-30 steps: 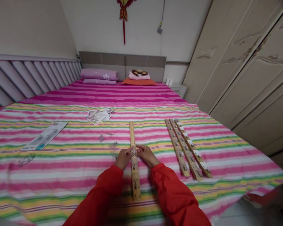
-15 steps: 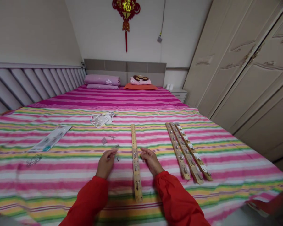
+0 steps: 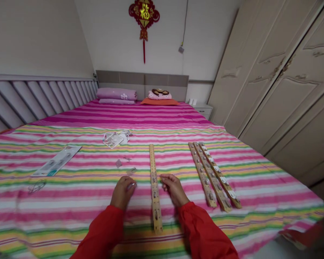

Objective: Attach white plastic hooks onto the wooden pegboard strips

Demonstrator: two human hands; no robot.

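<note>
A long wooden strip (image 3: 154, 187) with holes and a few metal fittings lies lengthwise on the striped bed cover in front of me. My left hand (image 3: 122, 192) rests left of the strip, fingers curled around a small shiny metal piece (image 3: 130, 186). My right hand (image 3: 174, 189) rests on the cover just right of the strip, fingers bent with the tips together close to its edge; what they hold, if anything, I cannot make out. Small loose metal pieces (image 3: 131, 170) lie just beyond my left hand.
Three more wooden strips (image 3: 214, 176) with white knobs lie side by side at the right. Clear plastic bags (image 3: 113, 138) and a flat packaging card (image 3: 57, 160) lie on the cover farther left. A wardrobe (image 3: 283, 82) stands beside the bed's right edge.
Both hands left the strip's middle. The left hand went out to the loose pieces on the left and has drawn back, curled on one. The right hand settled beside the strip.
</note>
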